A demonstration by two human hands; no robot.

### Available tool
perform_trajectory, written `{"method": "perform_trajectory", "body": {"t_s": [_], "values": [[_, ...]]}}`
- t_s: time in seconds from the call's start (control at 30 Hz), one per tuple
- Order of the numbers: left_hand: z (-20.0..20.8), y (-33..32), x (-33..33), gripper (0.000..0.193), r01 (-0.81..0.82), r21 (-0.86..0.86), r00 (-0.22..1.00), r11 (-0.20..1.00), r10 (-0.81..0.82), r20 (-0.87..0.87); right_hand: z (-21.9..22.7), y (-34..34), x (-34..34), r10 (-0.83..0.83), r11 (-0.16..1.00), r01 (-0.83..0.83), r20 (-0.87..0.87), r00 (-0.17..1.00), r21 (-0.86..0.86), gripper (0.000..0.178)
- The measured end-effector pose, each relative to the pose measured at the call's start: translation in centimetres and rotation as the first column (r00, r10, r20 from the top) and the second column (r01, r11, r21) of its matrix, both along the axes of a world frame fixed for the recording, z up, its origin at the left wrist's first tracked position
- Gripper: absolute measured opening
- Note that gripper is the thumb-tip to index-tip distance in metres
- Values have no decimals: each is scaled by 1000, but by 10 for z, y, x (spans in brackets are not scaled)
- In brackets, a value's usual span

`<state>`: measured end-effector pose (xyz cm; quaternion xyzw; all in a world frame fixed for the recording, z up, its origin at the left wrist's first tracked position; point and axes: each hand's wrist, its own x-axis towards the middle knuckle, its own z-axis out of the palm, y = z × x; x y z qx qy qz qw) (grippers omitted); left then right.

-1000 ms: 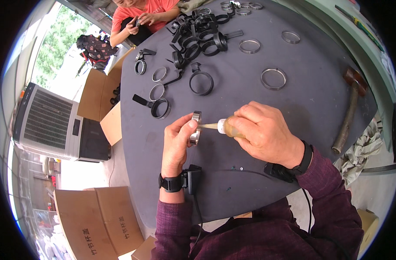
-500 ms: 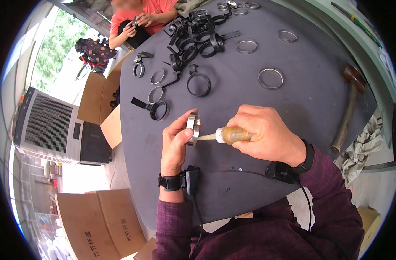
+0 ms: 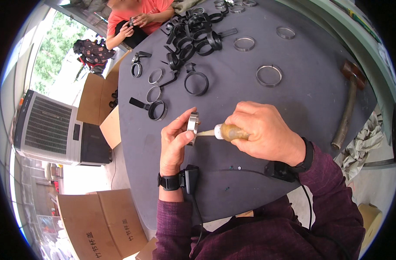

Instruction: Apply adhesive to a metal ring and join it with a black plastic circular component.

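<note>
Pinching, left hand (image 3: 173,145): silver circular metal ring (image 3: 193,121), upright, over the worktop (image 3: 310,95).
Gripping, right hand (image 3: 264,132): amber, white-collared bottle (image 3: 232,131), right of the ring, tapered nozzle (image 3: 206,132) toward it.

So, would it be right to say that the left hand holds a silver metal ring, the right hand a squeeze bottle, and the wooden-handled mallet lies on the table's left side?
Not quite: the head view shows the wooden-handled mallet on the table's right side. The left hand does hold the silver metal ring, and the right hand the squeeze bottle.
</note>
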<state>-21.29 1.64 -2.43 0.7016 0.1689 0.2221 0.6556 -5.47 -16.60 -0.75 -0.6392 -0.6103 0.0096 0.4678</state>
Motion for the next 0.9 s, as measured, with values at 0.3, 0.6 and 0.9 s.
{"method": "perform_trajectory", "body": {"t_s": [0.3,0.6,0.9], "values": [[0,1,2,76,1,60,999,998,1,-39,2,-2,5,68,998,-69,-144,987,-4,20],[-2,-1,5,80,40,48,999,998,-40,17,4,-3,5,-36,999,34,-44,998,-40,15],[-6,3,1,81,68,31,997,997,-70,45,5,-4,5,35,996,-49,-194,980,-69,15]]}}
